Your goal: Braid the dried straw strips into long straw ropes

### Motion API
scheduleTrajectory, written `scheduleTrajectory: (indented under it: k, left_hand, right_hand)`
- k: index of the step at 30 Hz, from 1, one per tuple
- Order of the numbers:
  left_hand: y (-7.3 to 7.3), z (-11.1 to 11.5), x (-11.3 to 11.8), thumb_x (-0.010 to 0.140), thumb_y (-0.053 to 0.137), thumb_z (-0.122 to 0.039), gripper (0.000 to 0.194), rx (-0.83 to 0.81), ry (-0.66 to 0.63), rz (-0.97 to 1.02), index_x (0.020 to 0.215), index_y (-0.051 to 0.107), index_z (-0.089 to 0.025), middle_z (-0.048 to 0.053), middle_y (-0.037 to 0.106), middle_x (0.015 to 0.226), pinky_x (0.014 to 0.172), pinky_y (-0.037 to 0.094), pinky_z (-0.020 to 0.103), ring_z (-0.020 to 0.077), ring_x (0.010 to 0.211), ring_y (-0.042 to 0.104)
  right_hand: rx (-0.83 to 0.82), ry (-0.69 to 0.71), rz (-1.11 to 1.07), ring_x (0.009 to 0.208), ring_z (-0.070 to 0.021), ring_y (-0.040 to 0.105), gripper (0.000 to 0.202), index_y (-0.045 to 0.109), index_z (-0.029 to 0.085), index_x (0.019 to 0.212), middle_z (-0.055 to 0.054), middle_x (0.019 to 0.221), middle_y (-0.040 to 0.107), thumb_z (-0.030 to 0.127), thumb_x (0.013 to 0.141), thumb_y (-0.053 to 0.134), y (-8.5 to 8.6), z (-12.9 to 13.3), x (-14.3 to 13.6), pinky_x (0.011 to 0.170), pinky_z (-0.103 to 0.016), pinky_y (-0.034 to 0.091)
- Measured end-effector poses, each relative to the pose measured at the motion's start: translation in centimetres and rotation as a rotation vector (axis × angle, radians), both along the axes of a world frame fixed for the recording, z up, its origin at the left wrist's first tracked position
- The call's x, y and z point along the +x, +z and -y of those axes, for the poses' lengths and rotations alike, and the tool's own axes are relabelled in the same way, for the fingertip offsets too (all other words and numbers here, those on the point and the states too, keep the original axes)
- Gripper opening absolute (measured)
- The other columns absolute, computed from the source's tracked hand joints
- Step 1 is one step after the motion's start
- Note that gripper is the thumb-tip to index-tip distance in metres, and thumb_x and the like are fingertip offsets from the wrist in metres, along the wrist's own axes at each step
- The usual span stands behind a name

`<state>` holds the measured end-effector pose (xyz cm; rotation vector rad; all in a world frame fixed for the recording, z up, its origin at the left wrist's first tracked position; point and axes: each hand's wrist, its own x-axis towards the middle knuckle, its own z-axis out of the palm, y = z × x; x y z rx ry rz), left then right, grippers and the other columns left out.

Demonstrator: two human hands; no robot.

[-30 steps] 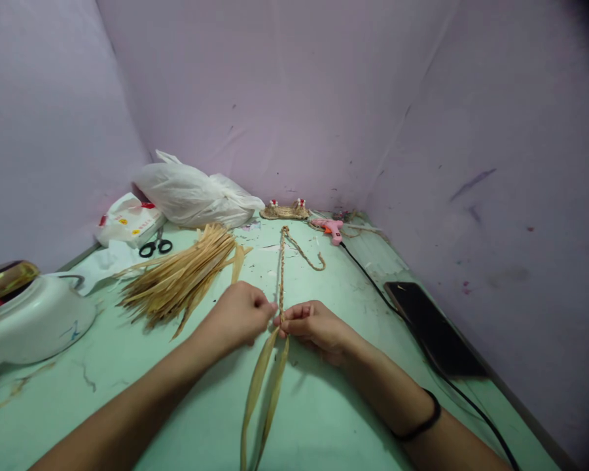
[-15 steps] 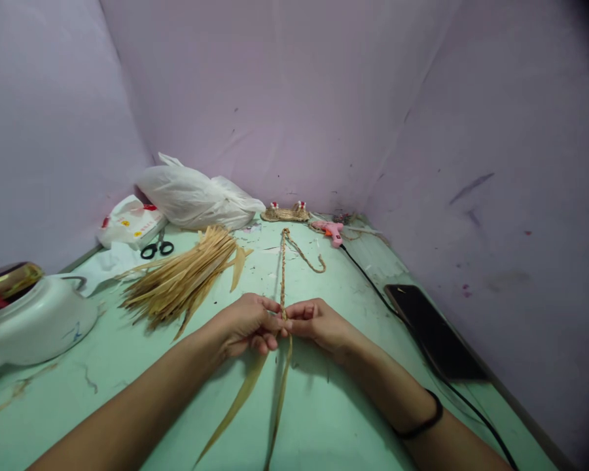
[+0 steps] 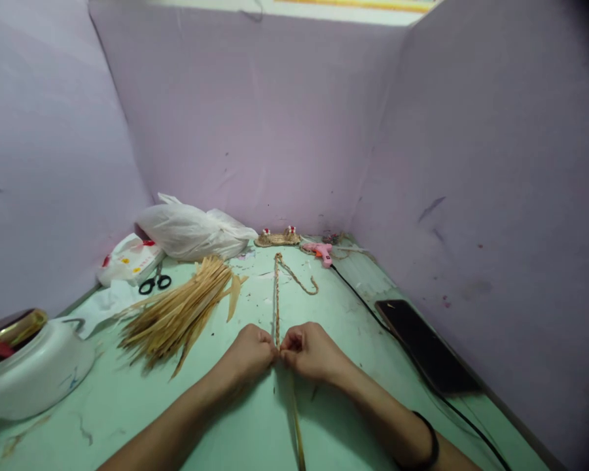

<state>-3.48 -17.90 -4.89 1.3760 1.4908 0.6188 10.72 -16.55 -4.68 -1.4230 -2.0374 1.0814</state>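
Observation:
A thin braided straw cord (image 3: 277, 294) runs down the table from a bend at its far end, where a loose tail (image 3: 302, 282) curls off to the right. My left hand (image 3: 252, 352) and my right hand (image 3: 310, 352) meet at the near end of the braid, both with fingers pinched closed on it. Below my right hand a flat loose strand (image 3: 297, 425) trails toward me. To the left of my hands lies a bundle of dry straw strips (image 3: 181, 311).
Scissors (image 3: 155, 284), a tissue pack (image 3: 132, 260) and a white plastic bag (image 3: 196, 230) lie back left; a white container (image 3: 39, 379) stands nearer. A woven piece (image 3: 277, 241) and a pink glue gun (image 3: 320, 252) sit at the back, a phone (image 3: 425, 347) at right.
My view has tilted up, so the table sits lower. My left fingers have curled in tighter, and the strand that hung below my left hand no longer shows.

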Motion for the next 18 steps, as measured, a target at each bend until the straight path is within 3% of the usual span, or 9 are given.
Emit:
scheduleTrajectory:
  k: [5,8,11,15,18]
  left_hand:
    - [-0.6,-0.3,0.1,0.05,0.045,-0.016,0.014,-0.006,-0.02,0.119,0.041,0.034,-0.017,-0.008,0.018,0.035,0.038,0.008,0.021,0.0036,0.036,0.015]
    - [-0.2,-0.3,-0.1,0.048,0.045,-0.014,0.016,0.004,-0.023,0.14,0.039,0.032,-0.016,-0.008,0.018,0.034,0.038,0.008,0.021,0.0027,0.036,0.015]
    - [0.8,0.2,-0.1,0.047,0.042,-0.014,0.013,-0.123,0.065,0.198,0.039,0.031,-0.018,-0.008,0.019,0.032,0.035,0.006,0.021,0.0029,0.032,0.014]
    - [2.1,0.9,2.3,0.047,0.044,-0.013,0.016,-0.27,0.182,0.312,0.042,0.03,-0.018,-0.008,0.024,0.032,0.033,0.005,0.02,0.0025,0.029,0.016]
    - [2.8,0.6,4.3,0.043,0.048,-0.006,0.02,-0.266,0.083,0.447,0.044,0.032,-0.018,-0.008,0.027,0.032,0.032,0.008,0.019,0.0035,0.029,0.022]
  right_hand:
    - [0.125,-0.043,0.144,0.049,-0.0115,0.049,0.019,0.068,0.014,0.062,-0.006,0.055,0.063,0.025,0.061,0.053,1.9,1.1,0.3,0.043,-0.021,0.029]
    - [0.124,-0.069,0.173,0.045,-0.0108,0.046,0.021,0.067,0.014,0.061,-0.006,0.052,0.061,0.029,0.063,0.053,2.5,1.5,-0.1,0.041,-0.021,0.025]
    - [0.205,0.006,0.186,0.045,-0.0107,0.046,0.019,0.065,0.015,0.06,-0.005,0.052,0.061,0.024,0.065,0.049,2.4,2.3,-0.5,0.042,-0.021,0.024]
    - [0.372,0.119,0.235,0.049,-0.0135,0.052,0.02,0.064,0.019,0.059,-0.006,0.057,0.064,0.017,0.067,0.046,2.0,3.7,1.1,0.047,-0.023,0.026]
    - [0.349,-0.021,0.298,0.046,-0.0148,0.052,0.022,0.063,0.021,0.061,-0.007,0.056,0.063,0.022,0.072,0.044,1.7,3.6,2.7,0.047,-0.025,0.028]
